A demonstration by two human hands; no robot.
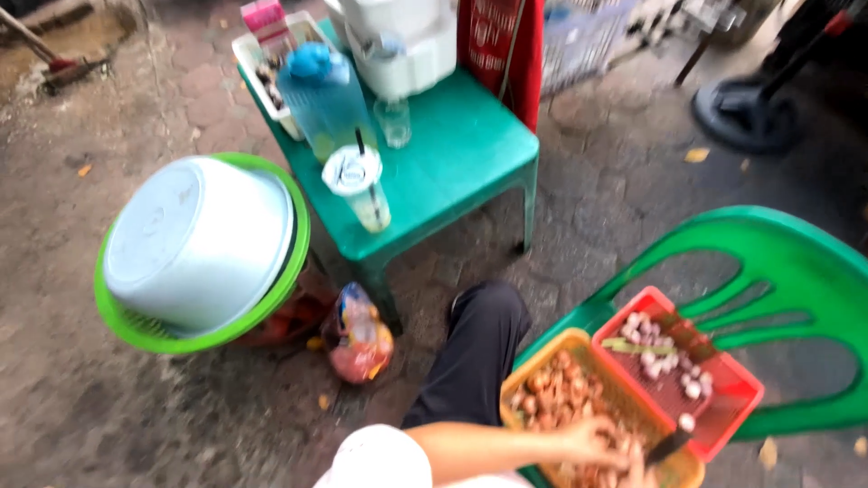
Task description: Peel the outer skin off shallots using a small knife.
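**Asker:** Where are your hands, and what are they on?

**Me:** Both are low at the bottom edge of the view, over the yellow basket (542, 357). My left hand (592, 440) reaches in from the left, fingers curled down among the brown unpeeled shallots (561, 390) that fill it. Whether those fingers pinch 1 or only rest on the pile, I cannot tell; the picture is blurred there.

**Asker:** And the right?

**Me:** My right hand (640, 470) is mostly cut off by the frame. It is closed around a dark knife (671, 445), whose blade points up and right toward the red basket (741, 398).

**Asker:** What is in the red one?

**Me:** Pale peeled shallots (665, 361), scattered across the mesh bottom. The 2 baskets sit side by side, touching, on the seat of a green plastic chair (796, 271).

**Asker:** Anything else nearby?

**Me:** My knee in black trousers (479, 348) is just left of the yellow basket. Beyond it stands a green plastic table (461, 158) bearing a lidded cup with a straw (357, 185), a blue bottle (321, 95) and a clear glass (393, 120). Left of the table, a pale basin (194, 239) lies upside down in a green colander (131, 325). A small colourful bag (359, 336) lies on the pavement by the table leg.
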